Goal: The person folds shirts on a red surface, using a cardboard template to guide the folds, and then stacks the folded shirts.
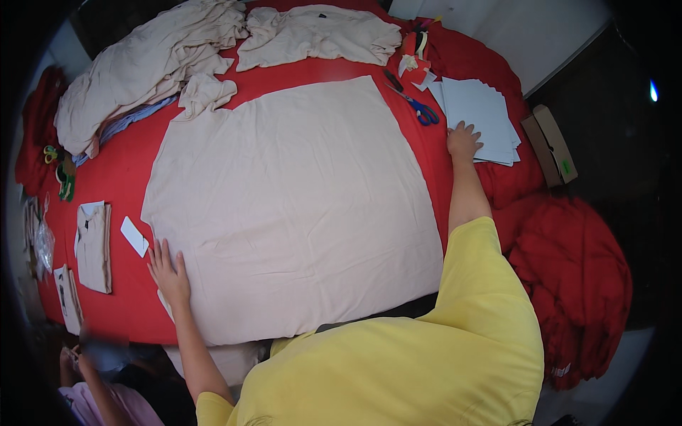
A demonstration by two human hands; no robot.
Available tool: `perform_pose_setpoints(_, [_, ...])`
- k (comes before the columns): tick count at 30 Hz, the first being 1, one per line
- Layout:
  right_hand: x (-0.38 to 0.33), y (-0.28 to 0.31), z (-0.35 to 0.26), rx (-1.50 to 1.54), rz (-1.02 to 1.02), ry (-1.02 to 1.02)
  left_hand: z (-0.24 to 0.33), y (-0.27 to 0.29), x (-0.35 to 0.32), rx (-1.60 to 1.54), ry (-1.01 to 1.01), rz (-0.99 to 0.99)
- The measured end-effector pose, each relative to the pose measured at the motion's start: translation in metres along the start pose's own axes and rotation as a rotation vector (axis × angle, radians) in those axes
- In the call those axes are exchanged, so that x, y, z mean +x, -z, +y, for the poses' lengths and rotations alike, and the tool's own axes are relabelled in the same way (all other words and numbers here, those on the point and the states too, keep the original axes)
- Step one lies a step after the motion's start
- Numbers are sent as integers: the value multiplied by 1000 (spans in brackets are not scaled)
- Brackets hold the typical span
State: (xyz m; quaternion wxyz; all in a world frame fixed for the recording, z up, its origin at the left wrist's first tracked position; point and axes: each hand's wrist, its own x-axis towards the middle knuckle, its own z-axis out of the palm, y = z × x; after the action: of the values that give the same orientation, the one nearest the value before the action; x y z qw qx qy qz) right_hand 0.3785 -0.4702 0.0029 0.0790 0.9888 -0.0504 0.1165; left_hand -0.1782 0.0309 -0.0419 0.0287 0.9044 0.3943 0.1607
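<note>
The garment (298,206), pale cream, lies spread flat across the red table cover (128,177), directly in front of the person in yellow. Its surface is smooth overall, with faint creases on the near half; the far left corner meets a crumpled fold of like cloth, and whether that fold belongs to it I cannot tell.

The left hand (170,277) rests on the garment's left edge, palm down, fingers spread. The right hand (464,140) is on the near left part of a stack of white sheets (479,110) — from where I stand, whether the fingers pinch a sheet I cannot tell.

Blue-handled scissors (426,113) lie between the garment's right edge and the stack. A white card (135,236) lies just beside the left edge, near the left fingers. Further left are a folded garment (94,248) and, nearer the table's edge, a second folded piece (69,302).

A heaped pile of cream cloth (149,64) and a loosely laid cream shirt (320,35) take up the far side. An open cardboard box (550,145) stands beyond the stack; a bundle of red cloth (568,284) sits at the right.
</note>
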Motion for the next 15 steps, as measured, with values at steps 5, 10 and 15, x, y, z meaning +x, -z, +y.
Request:
perform_pose_setpoints(5, [13, -12, 14, -42, 113, 281, -3, -6, 2, -28, 36, 9])
perform_pose_setpoints(10, [14, 46, 58, 89, 180, 282, -3, 15, 6, 164, 99, -51])
perform_pose_setpoints(15, [-91, 218, -13, 503, -54, 766, -29, 22, -5, 63, 17, 18])
